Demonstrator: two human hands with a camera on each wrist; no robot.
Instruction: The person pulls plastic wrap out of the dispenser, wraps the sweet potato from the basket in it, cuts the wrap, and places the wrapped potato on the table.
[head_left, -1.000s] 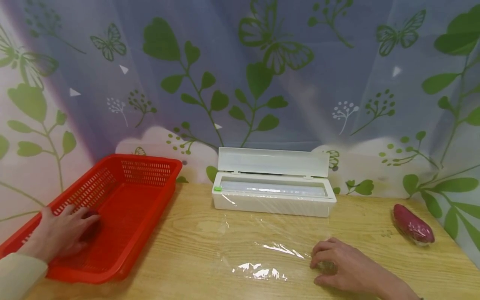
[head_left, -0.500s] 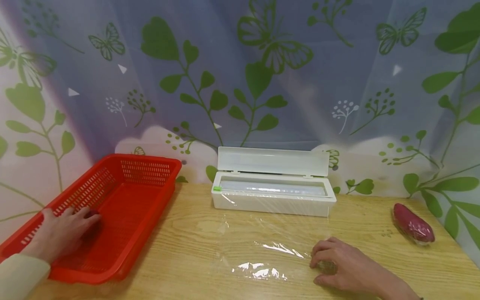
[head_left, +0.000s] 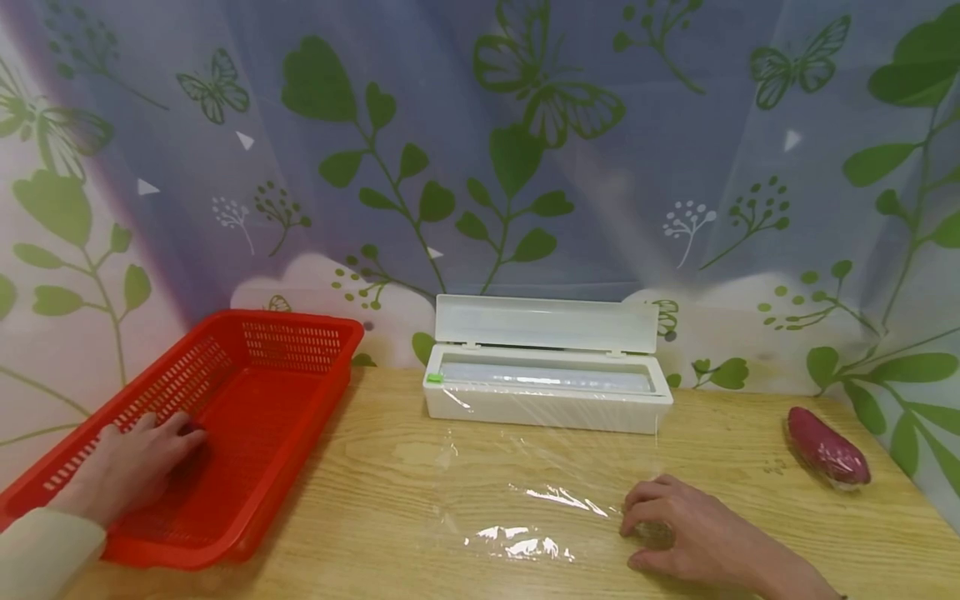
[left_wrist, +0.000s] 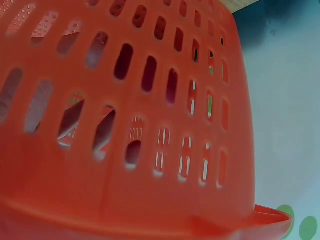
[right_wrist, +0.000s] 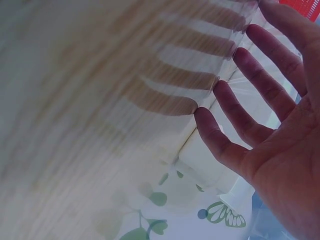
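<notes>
Left hand (head_left: 135,462) has slid a little right inside the red basket (head_left: 296,442); its curled fingers hold a dark purple thing (head_left: 193,427), which sits under them, mostly hidden; the right hand (head_left: 693,533) is loose, fingertips down at the right edge of the clear wrap (head_left: 525,492); a white box (head_left: 547,410) stands on the far side, lid up; a wrapped purple lump (head_left: 827,450) lies at the right.

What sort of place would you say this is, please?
Probably an indoor tabletop workspace, judging by the wooden table, the open box of plastic wrap and the leaf-patterned backdrop behind.
</notes>
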